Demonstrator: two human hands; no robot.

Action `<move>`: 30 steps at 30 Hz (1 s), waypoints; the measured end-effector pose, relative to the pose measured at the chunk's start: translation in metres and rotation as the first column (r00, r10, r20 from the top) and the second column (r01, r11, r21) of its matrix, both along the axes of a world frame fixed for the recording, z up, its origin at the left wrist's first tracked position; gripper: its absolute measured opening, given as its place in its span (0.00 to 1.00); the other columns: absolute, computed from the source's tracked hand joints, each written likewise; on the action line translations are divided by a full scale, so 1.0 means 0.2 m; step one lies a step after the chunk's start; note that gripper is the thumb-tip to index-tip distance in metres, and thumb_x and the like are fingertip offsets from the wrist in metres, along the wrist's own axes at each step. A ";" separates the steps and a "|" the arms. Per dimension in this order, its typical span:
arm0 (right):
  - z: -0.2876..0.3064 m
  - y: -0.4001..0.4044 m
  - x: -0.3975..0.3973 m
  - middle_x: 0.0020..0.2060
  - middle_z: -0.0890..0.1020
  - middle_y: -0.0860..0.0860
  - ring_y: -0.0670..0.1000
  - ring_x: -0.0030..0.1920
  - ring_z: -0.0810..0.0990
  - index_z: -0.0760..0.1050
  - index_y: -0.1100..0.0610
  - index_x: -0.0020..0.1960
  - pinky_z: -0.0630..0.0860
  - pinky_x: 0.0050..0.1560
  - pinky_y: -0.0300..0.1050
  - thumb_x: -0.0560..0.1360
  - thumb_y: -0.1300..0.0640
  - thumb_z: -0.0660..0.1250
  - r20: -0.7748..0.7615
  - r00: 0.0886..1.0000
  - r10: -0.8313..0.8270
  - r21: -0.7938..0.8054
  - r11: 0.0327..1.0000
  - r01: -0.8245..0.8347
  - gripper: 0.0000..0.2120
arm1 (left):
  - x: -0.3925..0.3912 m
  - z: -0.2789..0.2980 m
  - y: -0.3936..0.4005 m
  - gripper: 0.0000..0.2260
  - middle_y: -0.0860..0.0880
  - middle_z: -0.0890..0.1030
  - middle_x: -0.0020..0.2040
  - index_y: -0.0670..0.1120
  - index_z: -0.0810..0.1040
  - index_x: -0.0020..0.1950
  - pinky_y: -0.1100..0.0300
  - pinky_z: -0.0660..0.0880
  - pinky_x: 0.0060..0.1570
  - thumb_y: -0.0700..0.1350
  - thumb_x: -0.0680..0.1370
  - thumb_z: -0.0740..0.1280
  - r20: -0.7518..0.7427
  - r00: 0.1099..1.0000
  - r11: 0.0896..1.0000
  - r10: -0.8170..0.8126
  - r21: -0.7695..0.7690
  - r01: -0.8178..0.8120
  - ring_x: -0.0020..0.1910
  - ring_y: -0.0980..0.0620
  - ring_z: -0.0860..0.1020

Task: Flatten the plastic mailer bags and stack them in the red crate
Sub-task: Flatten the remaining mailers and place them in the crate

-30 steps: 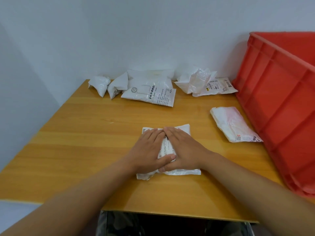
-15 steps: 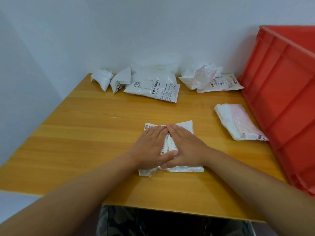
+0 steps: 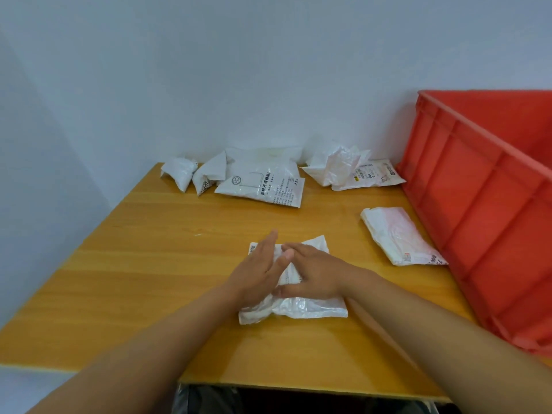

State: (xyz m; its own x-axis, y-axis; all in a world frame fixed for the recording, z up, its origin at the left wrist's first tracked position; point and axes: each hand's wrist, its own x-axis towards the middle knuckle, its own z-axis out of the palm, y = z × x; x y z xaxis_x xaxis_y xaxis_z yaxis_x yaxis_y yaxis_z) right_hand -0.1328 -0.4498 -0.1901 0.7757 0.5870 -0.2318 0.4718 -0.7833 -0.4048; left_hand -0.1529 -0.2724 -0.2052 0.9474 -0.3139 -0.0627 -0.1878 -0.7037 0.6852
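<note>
Both forearms (image 3: 155, 348) bare, no sleeves or jewellery.

mailer bag (image 3: 301, 306) on table (image 3: 149, 264) | crate (image 3: 490, 222) right

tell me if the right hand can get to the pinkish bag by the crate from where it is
Probably yes: the right hand lies flat on the center bag, and only bare table separates it from the pinkish bag.
</note>
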 end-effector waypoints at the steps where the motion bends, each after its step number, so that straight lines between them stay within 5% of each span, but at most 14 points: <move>1: 0.01 0.00 0.00 0.80 0.54 0.48 0.50 0.78 0.53 0.50 0.48 0.81 0.58 0.76 0.49 0.71 0.28 0.64 0.052 0.999 0.010 -0.003 1.000 -0.010 0.47 | 0.01 0.01 -0.01 0.33 0.52 0.54 0.80 0.49 0.46 0.81 0.53 0.56 0.75 0.64 0.81 0.48 0.039 0.999 0.998 -0.019 0.065 0.016 0.78 0.53 0.56; 5: -0.01 0.04 -0.01 0.76 0.60 0.43 0.44 0.76 0.54 0.57 0.46 0.79 0.57 0.75 0.42 0.70 0.38 0.69 0.170 0.983 0.072 0.148 0.984 -0.098 0.42 | 0.05 -0.01 0.00 0.39 0.49 0.61 0.78 0.46 0.53 0.81 0.52 0.61 0.73 0.69 0.78 0.41 0.224 0.964 0.949 -0.146 0.308 0.072 0.75 0.51 0.62; 9: -0.07 0.04 0.00 0.76 0.59 0.41 0.44 0.77 0.55 0.54 0.44 0.79 0.61 0.75 0.50 0.68 0.40 0.71 0.169 0.984 0.052 0.252 0.963 -0.094 0.44 | 0.05 -0.07 0.01 0.41 0.47 0.53 0.81 0.44 0.48 0.81 0.56 0.48 0.78 0.69 0.76 0.38 0.224 0.960 0.945 -0.168 0.313 0.093 0.79 0.54 0.51; 18: -0.14 0.04 0.05 0.80 0.38 0.45 0.43 0.78 0.34 0.37 0.47 0.81 0.43 0.79 0.50 0.66 0.34 0.65 0.120 0.991 0.059 0.099 0.993 -0.071 0.54 | 0.07 -0.11 -0.01 0.41 0.48 0.41 0.81 0.45 0.36 0.79 0.56 0.40 0.78 0.70 0.75 0.35 0.172 0.972 0.914 -0.161 0.397 0.081 0.79 0.56 0.40; 30: -0.14 0.03 0.04 0.80 0.40 0.46 0.42 0.78 0.35 0.39 0.50 0.81 0.43 0.79 0.47 0.72 0.38 0.64 0.108 0.994 0.034 0.140 0.989 -0.049 0.49 | 0.06 -0.11 -0.01 0.41 0.51 0.47 0.82 0.48 0.41 0.81 0.49 0.39 0.78 0.72 0.75 0.33 0.218 0.973 0.911 -0.081 0.411 -0.016 0.80 0.52 0.42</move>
State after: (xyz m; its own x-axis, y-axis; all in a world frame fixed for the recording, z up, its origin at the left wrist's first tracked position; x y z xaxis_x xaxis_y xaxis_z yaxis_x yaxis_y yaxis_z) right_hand -0.1257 -0.4445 -0.2177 0.7657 0.6402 -0.0621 0.5483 -0.7002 -0.4573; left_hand -0.1418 -0.2744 -0.2268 0.9411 -0.3374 0.0218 -0.3300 -0.9026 0.2764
